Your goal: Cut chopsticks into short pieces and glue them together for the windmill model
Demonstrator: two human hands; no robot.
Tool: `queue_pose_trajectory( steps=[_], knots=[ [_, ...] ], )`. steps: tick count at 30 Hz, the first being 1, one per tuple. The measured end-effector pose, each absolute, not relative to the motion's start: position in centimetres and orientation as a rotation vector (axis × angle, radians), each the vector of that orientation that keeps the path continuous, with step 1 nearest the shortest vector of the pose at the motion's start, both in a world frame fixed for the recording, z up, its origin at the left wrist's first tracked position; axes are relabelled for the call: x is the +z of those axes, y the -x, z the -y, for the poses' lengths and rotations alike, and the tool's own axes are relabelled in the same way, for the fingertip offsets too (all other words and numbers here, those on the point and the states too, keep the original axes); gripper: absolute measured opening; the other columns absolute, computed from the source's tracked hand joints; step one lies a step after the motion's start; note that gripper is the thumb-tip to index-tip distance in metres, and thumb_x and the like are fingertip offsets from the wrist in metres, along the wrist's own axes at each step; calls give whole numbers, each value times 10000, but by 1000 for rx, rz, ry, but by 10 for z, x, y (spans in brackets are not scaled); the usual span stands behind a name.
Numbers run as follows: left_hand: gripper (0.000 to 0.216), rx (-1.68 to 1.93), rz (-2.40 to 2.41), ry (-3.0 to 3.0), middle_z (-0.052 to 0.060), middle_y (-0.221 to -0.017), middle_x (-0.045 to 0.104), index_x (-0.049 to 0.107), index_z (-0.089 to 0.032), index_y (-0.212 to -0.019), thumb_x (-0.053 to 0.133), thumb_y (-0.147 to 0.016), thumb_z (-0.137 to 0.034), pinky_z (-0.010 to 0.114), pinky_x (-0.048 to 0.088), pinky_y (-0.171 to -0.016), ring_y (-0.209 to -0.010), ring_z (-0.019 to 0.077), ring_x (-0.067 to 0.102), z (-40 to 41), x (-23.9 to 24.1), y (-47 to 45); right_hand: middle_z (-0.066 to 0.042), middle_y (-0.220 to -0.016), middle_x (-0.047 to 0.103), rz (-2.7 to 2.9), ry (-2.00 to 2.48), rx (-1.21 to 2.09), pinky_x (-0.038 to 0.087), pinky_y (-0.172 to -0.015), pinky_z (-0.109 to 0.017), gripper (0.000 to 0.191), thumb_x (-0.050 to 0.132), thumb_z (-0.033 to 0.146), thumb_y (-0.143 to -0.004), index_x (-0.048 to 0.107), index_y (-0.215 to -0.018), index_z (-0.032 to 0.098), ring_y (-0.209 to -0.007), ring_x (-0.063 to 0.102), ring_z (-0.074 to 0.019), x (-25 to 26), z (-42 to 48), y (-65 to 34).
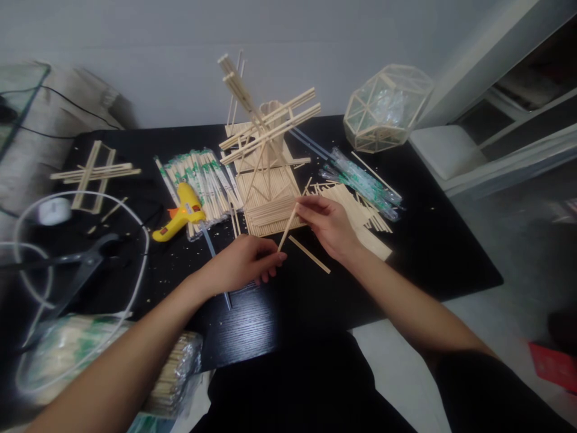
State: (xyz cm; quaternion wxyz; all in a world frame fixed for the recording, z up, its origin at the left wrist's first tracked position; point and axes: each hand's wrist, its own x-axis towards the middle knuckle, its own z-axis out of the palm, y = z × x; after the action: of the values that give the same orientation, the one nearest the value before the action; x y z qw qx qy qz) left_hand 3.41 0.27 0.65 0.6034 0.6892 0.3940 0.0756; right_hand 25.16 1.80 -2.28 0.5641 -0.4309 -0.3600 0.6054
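Between my two hands a short wooden stick (pixel 287 230) slants upward to the right. The fingers of my right hand (pixel 328 225) pinch its upper end. My left hand (pixel 246 261) has its thumb and fingers closed around the lower end. Just beyond stands a windmill model (pixel 270 150) of wooden sticks, with crossed blades and a slatted base. A second loose stick (pixel 310 254) lies on the black table below my right hand. To the left of the model, a yellow glue gun (pixel 183 211) rests against wrapped chopsticks (pixel 198 174).
A stick frame (pixel 95 174) and pliers (pixel 85 261) lie on the left, near a looping white cable (pixel 146 252). Packed chopsticks (pixel 174 373) sit at the front left. Cut sticks (pixel 356 210), plastic wrappers (pixel 367 183) and a faceted stick lantern (pixel 387 108) occupy the right side.
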Motion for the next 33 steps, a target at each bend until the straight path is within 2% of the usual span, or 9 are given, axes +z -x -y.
queue_pose_trajectory(
  steps=[8,14,24,33],
  knots=[
    [324,250,-900,-1542,33,-769,712,673,-146,-881,550,-996,-423,248,566,-632,-660,130,672,-2,7,-37,38,-801,737,943,1030,1363,547,-730,-254,214,929,284,-687,788,-843,245,-692,633,-92,-25,-16,-252],
    [317,353,-932,-1553,27,-750,701,671,-147,-867,548,-1000,-406,234,553,-620,-641,116,661,-2,9,-38,17,-793,740,967,1055,1342,540,-680,-267,169,885,347,-752,790,-847,244,-691,644,-110,-22,-15,-250],
    [285,517,-1006,-1620,20,-727,712,656,-154,-857,570,-1003,-384,193,531,-584,-603,92,656,-3,9,-37,2,-853,749,1070,983,1368,552,-678,-268,111,835,311,-816,806,-905,251,-762,674,-126,-24,-13,-250],
    [297,580,-994,-1531,29,-695,714,677,-140,-888,567,-1004,-391,192,533,-560,-576,99,659,-5,16,-36,19,-825,709,1038,908,1438,531,-657,-265,167,845,261,-789,778,-940,235,-720,631,-114,-20,-12,-251]
  ],
)
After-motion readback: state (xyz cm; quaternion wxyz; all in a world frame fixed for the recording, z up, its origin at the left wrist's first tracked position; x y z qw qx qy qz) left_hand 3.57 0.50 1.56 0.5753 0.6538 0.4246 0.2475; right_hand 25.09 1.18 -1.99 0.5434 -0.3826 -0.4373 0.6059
